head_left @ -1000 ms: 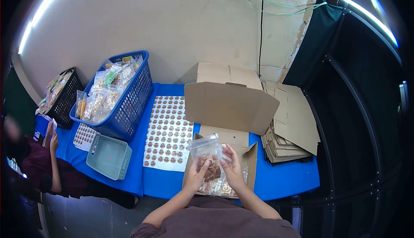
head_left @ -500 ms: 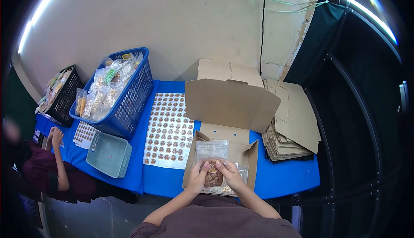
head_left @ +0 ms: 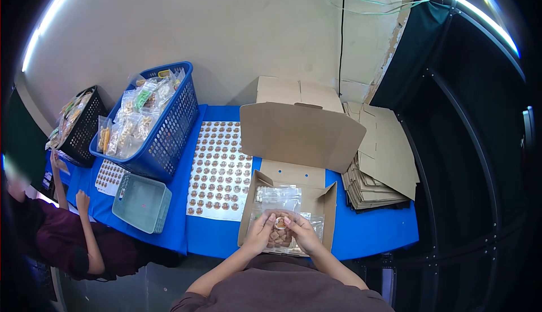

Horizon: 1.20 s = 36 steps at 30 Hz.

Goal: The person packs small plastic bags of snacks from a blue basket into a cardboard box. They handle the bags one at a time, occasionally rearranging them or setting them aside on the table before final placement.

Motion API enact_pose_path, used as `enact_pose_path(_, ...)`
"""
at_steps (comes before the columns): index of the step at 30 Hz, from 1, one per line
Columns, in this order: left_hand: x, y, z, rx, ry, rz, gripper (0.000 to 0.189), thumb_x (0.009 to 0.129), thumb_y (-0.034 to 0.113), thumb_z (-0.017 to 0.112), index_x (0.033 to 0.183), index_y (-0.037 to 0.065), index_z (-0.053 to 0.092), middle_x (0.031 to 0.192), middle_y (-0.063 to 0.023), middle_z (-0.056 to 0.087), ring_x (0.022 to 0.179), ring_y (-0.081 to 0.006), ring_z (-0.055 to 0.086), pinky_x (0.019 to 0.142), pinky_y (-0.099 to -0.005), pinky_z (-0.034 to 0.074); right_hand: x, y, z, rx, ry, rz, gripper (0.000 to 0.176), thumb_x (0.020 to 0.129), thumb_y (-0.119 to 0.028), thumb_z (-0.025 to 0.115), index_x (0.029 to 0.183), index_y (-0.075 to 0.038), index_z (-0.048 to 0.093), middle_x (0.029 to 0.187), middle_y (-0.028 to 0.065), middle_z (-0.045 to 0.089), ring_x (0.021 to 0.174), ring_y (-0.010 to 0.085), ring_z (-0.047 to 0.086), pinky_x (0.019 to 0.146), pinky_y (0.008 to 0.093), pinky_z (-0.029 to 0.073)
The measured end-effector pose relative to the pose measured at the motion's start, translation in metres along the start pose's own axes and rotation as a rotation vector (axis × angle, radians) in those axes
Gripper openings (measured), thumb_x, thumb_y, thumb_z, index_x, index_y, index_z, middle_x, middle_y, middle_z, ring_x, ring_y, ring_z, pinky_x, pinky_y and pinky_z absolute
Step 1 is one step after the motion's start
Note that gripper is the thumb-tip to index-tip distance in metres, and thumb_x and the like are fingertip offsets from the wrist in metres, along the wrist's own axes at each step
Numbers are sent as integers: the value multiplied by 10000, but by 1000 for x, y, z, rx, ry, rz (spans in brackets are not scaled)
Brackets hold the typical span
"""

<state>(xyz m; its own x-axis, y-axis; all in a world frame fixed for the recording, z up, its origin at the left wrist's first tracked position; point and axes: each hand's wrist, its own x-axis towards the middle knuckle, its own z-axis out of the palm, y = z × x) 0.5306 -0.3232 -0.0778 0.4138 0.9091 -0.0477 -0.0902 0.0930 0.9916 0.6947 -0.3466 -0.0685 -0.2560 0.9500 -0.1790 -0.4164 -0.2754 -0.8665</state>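
Note:
Both my hands hold a clear zip bag (head_left: 280, 203) of brown square pieces over an open cardboard box (head_left: 326, 203). My left hand (head_left: 259, 234) grips the bag's left side and my right hand (head_left: 301, 235) its right side. The two thumbs press near a round brown-and-white sticker (head_left: 280, 222) on the bag's front. Under and around it, other clear bags (head_left: 317, 225) with pale contents lie in the box. The box's lid (head_left: 302, 136) stands raised at the back.
A sheet of round stickers (head_left: 219, 171) lies left of the box. Beyond are a green plastic tray (head_left: 142, 203), a blue basket (head_left: 169, 137) of filled bags and a black basket (head_left: 83, 131). Flattened cardboard (head_left: 387, 154) is stacked at right. A co-worker (head_left: 70, 236) is at far left.
The bag has tipped and sunk slightly in my hands, uncovering a bag of white pieces behind it. At left, the co-worker's hands have parted, one reaching up to the black basket.

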Motion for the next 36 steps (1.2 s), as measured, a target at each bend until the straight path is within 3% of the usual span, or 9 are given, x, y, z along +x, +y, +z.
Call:
enact_pose_path(4,-2,10,2,-191,-20,-64,386,1019,323,360,1220,12,470,1084,-88,584,993,-120,563,870,-267,456,-4,-17,7,130,-10,-1,389,968,-194,497,1293,19,467,1158,70,590,1061,107,548,908,270,441)
enact_pose_path(7,0,20,3,-292,-117,-6,383,1001,309,409,1260,27,425,1125,-90,562,1021,-130,565,876,-276,465,-2,-21,8,110,59,10,348,947,-173,536,1244,6,505,1080,55,622,913,113,593,804,252,470)
enact_pose_path(9,1,21,3,-309,-189,87,388,987,281,457,1278,30,402,1144,-91,551,1030,-136,568,874,-279,471,-2,-17,3,-246,95,-80,305,944,-176,546,1191,4,541,1060,64,630,889,105,596,786,259,481)
enact_pose_path(11,3,18,2,33,-158,-1,407,939,185,550,1279,23,394,1144,-87,550,1014,-130,575,840,-270,484,1,-11,-4,-235,106,-66,311,952,-192,535,1190,8,542,1046,69,634,883,104,601,791,257,482)
enact_pose_path(14,7,8,-2,11,-214,25,442,914,60,567,1302,18,360,1180,-102,520,1046,-126,559,822,-253,500,4,-3,-5,-198,149,-93,308,961,-212,524,1171,11,553,1018,72,639,855,99,606,782,253,485)
enact_pose_path(18,2,23,0,123,-282,-38,471,909,73,582,1313,25,345,1173,-97,519,1016,-111,569,774,-233,507,10,-7,-15,-30,146,-25,295,966,-224,514,1132,14,564,996,58,639,859,104,610,793,273,491)
enact_pose_path(22,2,8,1,65,-175,-29,501,894,63,602,1314,14,335,1185,-97,515,990,-94,571,733,-219,505,-1,-29,12,-213,68,-110,223,925,-153,581,1075,12,571,962,66,647,868,106,621,759,257,511)
enact_pose_path(30,0,11,3,70,-200,6,529,862,50,644,1313,21,369,1218,-92,499,1062,-116,529,867,-260,480,4,-19,-1,-169,183,-43,290,912,-156,604,1141,8,533,999,82,645,872,103,621,737,243,517)
enact_pose_path(36,-4,26,7,67,-253,58,580,835,154,688,1332,49,410,1199,-101,548,1067,-138,540,901,-296,454,-9,-50,9,-162,-14,-97,474,897,-92,611,1311,-24,390,1060,113,604,924,135,597,764,276,510)
